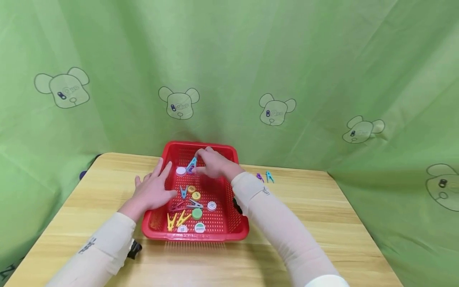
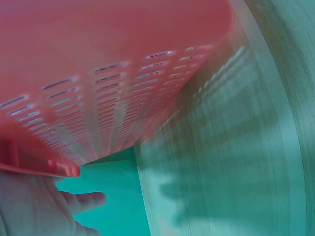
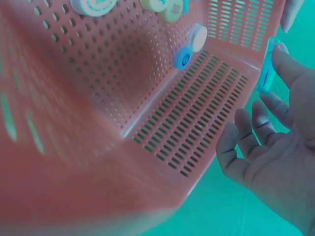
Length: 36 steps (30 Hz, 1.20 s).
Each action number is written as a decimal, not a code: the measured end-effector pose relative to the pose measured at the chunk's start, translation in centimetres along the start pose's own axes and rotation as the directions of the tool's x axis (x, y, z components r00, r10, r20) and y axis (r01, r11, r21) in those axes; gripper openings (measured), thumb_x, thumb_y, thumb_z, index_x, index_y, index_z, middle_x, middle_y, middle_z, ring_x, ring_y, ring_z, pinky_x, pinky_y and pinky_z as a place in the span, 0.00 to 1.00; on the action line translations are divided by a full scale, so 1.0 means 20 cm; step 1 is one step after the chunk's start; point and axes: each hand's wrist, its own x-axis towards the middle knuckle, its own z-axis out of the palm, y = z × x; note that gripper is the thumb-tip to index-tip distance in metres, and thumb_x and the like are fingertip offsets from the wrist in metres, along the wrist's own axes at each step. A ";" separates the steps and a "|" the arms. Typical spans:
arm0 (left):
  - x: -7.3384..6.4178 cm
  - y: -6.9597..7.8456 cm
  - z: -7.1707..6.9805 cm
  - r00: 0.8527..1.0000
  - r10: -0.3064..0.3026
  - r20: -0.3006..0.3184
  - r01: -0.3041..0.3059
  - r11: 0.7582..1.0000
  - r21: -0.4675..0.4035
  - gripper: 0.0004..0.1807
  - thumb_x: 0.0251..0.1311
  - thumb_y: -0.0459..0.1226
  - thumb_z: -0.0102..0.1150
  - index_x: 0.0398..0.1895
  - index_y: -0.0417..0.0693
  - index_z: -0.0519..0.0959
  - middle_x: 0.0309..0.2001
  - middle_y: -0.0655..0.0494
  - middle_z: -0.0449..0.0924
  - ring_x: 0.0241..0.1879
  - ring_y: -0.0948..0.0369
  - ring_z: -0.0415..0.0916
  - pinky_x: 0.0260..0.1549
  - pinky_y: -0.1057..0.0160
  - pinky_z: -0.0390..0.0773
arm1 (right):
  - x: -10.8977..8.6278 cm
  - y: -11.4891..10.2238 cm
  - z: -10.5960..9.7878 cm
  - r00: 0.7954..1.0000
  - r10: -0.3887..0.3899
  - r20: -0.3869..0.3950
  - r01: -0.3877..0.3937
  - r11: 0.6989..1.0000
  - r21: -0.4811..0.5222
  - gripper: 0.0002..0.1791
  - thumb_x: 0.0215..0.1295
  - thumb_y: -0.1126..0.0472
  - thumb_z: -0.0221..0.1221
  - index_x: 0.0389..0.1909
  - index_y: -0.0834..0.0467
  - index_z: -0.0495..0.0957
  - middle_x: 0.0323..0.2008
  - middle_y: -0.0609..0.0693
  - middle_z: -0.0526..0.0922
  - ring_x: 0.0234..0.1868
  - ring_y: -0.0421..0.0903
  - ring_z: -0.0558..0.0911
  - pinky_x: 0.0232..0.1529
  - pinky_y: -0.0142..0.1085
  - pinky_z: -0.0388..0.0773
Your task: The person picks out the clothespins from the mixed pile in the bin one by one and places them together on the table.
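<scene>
A red plastic basket point(image 1: 195, 236) with perforated walls stands on the table. My right hand point(image 1: 215, 164) is over its far part and pinches a light-blue clothespin point(image 1: 192, 162) between thumb and index finger; the right wrist view also shows this clothespin point(image 3: 267, 71). My left hand point(image 1: 152, 192) is at the basket's left rim, fingers spread and thumb over the inside, holding nothing. On the basket floor lie a blue clothespin point(image 1: 183, 192), a grey clothespin point(image 1: 195, 204), a dark-red one and two yellow ones, among several round caps, including a green cap point(image 1: 197, 214) and a white cap point(image 1: 181, 171).
To the right of the basket, a purple clothespin point(image 1: 259, 177) and a teal clothespin point(image 1: 269, 176) lie on the wooden table point(image 1: 322, 223). A green curtain point(image 1: 229, 52) with mouse-head prints hangs behind the table and at its sides.
</scene>
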 end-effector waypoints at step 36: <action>-0.01 0.00 0.00 1.000 0.005 0.006 -0.005 1.000 -0.011 0.54 0.58 0.53 0.63 0.82 0.51 0.43 0.80 0.47 0.25 0.68 0.26 0.49 0.58 0.22 0.27 | -0.18 0.37 -0.20 0.994 -0.032 -0.106 0.045 0.991 0.129 0.24 0.73 0.56 0.58 0.59 0.68 0.66 0.46 0.60 0.74 0.46 0.52 0.74 0.51 0.43 0.72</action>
